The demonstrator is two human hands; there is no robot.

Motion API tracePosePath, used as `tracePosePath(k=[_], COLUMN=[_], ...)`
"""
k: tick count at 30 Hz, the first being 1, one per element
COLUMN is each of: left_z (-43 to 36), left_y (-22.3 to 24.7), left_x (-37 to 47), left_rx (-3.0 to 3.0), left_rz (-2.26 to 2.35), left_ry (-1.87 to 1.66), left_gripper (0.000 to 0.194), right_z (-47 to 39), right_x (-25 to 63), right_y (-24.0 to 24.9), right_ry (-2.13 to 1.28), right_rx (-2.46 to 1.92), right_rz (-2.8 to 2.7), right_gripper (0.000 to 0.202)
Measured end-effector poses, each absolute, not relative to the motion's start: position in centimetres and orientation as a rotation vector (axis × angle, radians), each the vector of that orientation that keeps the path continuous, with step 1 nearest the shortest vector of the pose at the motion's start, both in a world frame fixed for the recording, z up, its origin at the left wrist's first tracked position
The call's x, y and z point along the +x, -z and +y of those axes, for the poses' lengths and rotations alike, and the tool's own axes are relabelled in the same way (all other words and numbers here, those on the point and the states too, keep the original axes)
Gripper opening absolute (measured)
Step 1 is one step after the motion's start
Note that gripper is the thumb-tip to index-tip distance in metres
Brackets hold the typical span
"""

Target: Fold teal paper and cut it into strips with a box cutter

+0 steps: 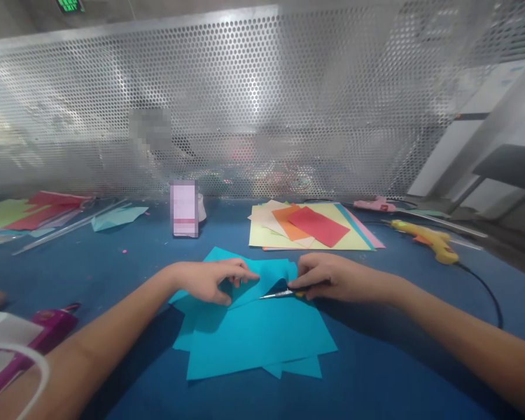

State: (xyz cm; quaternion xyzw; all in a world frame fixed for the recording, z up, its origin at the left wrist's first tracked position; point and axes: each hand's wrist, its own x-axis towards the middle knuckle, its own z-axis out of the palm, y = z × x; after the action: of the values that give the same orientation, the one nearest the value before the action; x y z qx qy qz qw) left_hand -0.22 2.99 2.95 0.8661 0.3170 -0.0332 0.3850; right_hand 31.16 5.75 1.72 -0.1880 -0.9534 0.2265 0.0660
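Observation:
Several sheets of bright blue paper (pixel 254 338) lie overlapped at odd angles on the table in front of me. My left hand (pixel 210 281) rests on the upper sheet, fingers stretched to the right and thumb apart, holding nothing. In my right hand (pixel 332 277) is a thin-bladed cutting tool (pixel 276 294), its pointed metal blade directed left over the paper. Some yellow shows at its handle; the fingers hide the rest, so I cannot tell its exact kind. Just above the blade, the edge of the folded upper sheet curls up.
Coloured paper (pixel 262 236) is stacked ahead, with a yellow glue gun (pixel 437 242) and a pink tool (pixel 375 204) to its right. A phone (pixel 184 209) stands upright ahead. More paper (pixel 48 210) lies far left, a purple device (pixel 55 322) nearer. A perforated metal screen (pixel 254 87) closes the back.

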Motion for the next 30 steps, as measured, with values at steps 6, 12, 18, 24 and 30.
tracePosePath(k=[6, 12, 18, 24, 30], left_z=[3.1, 3.2, 3.1, 2.9, 3.0], left_y=[-2.8, -2.7, -2.5, -2.6, -2.5], left_x=[-0.4, -0.3, -0.4, -0.5, -0.5], left_rx=[2.199, 2.222, 2.24, 2.244, 2.227], left_rz=[0.783, 0.797, 0.814, 0.824, 0.836], left_ry=[0.078, 0.093, 0.094, 0.081, 0.089], left_gripper=[0.071, 0.065, 0.063, 0.063, 0.064], right_z=[5.4, 5.3, 4.8, 4.5, 4.9], right_x=[30.7, 30.2, 29.3, 28.9, 29.0], right_y=[-1.7, -1.2, -0.7, -0.6, -0.8], right_ry=[-0.542, -0.526, -0.421, -0.378, -0.487], right_rx=[-0.521, -0.487, -0.403, -0.378, -0.371], right_rz=[-2.898, -2.883, -2.804, -2.792, -2.818], right_gripper=[0.029, 0.03, 0.029, 0.03, 0.029])
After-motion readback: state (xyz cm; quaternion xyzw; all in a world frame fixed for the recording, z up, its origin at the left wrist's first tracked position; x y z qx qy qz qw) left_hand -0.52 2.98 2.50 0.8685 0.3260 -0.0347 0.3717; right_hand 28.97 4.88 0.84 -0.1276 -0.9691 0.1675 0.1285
